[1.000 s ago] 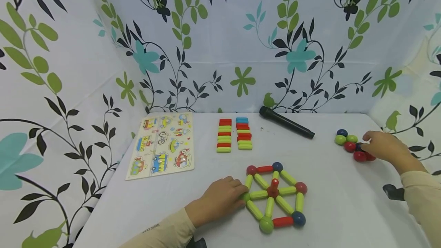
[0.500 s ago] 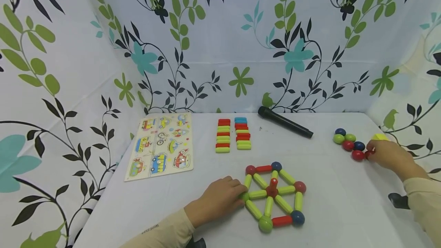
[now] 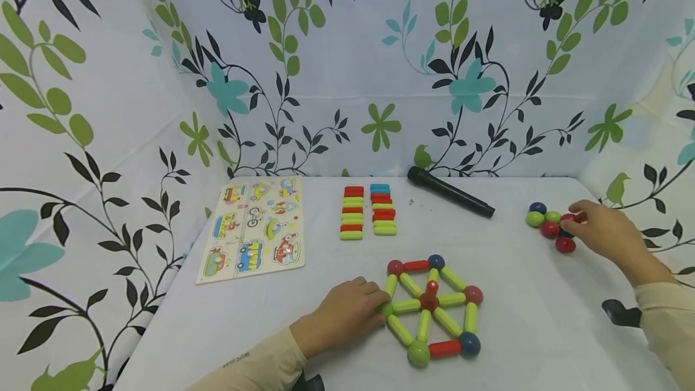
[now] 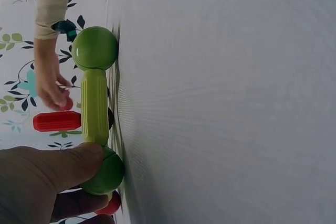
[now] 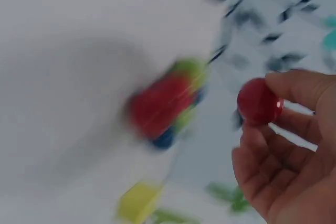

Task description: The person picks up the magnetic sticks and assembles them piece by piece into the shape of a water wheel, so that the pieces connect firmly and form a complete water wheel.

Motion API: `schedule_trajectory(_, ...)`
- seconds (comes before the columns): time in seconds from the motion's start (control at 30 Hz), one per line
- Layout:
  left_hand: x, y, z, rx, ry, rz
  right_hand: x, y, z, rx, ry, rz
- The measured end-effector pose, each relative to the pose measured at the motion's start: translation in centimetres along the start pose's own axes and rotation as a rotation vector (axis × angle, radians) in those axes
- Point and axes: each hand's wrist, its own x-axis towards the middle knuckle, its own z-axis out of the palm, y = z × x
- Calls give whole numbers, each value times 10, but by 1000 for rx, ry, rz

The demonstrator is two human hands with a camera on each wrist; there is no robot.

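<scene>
Right hand [image 3: 602,231] pinches a red ball [image 5: 259,102] above the white table [image 3: 521,294]; left hand [image 3: 342,318] fingers curl against the rod wheel [image 3: 431,309], beneath leaf-patterned walls [image 3: 347,65].

Glossy, smooth plastic balls [image 3: 548,225] and ribbed matt plastic rods [image 3: 429,309] lie on a matt white table [image 3: 532,318], beside a printed wooden puzzle board [image 3: 254,228] and cloth backdrop [image 3: 347,65].

Motion blurs the ball cluster [image 5: 165,103] in the right wrist view. The left hand [image 4: 44,182] is cut off by the left wrist view's edge, hiding its fingers.
</scene>
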Motion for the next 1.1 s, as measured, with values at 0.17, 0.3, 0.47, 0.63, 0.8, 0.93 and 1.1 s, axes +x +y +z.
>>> schedule_trajectory(0.17, 0, 1, -2, -14, -24, -14, -19, -94, -9, 219, -38, -249)
schedule_trajectory(0.3, -1, 0, 0, -24, -21, -14, -43, -154, 2, 316, -118, -490)
schedule_trajectory(0.47, -1, -1, 2, -23, -6, -11, -59, -195, 22, 354, -279, -629)
schedule_trajectory(0.63, 0, -1, 1, -22, 8, -5, -65, -208, 34, 309, -303, -636)
schedule_trajectory(0.8, 1, 1, 0, -13, 9, -4, -65, -208, 40, 253, -313, -621)
schedule_trajectory(0.93, 1, 2, -2, -7, -8, -18, -65, -207, 43, 229, -315, -647)
schedule_trajectory(1.1, 1, 2, -2, -7, -11, -21, -65, -208, 44, 224, -313, -660)
